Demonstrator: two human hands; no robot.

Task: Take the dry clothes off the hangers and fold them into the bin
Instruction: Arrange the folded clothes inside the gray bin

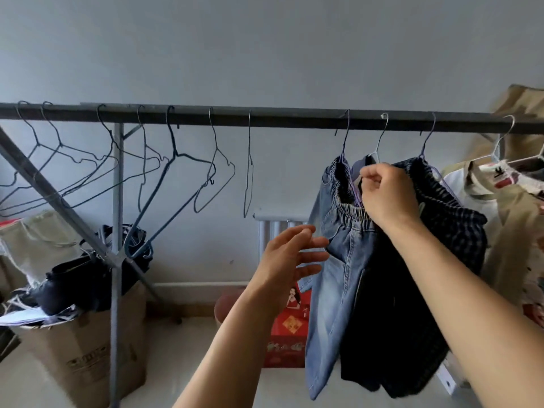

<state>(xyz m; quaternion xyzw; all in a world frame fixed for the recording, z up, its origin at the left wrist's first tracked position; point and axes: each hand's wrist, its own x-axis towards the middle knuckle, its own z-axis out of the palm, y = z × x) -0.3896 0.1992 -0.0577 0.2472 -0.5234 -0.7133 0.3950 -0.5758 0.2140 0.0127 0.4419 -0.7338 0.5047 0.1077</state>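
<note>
Our right hand (382, 198) was closed, its fingers curled in and thumb and forefinger pinched together at the back edge of the jeans' (332, 290) elastic waistband, against the wire of a purple hanger (346, 136). Our left hand (290, 257) was loose, its fingers straight and slightly spread and holding nothing. Its fingertips reached the left edge of the denim just below the waistband, but we could not tell whether they touched.

The jeans hung right of the rail's (279, 117) middle. Just behind them hung a dark garment on a white hanger (379, 142), then dark checked shorts (441, 231). Pale and beige clothes (512, 219) crowded the rail's right end. Bare wire hangers (206, 178) were strung along its left half.

Under the rail's left end stood a cardboard box (88, 348) heaped with dark clothes (82, 278). It had dark print low on its front, too blurred for us to read. Below the rail's middle, on the floor, a red carton (290, 334) showed a drawn figure and gold characters that we could not make out. A white radiator (276, 228) stood against the wall behind it.
</note>
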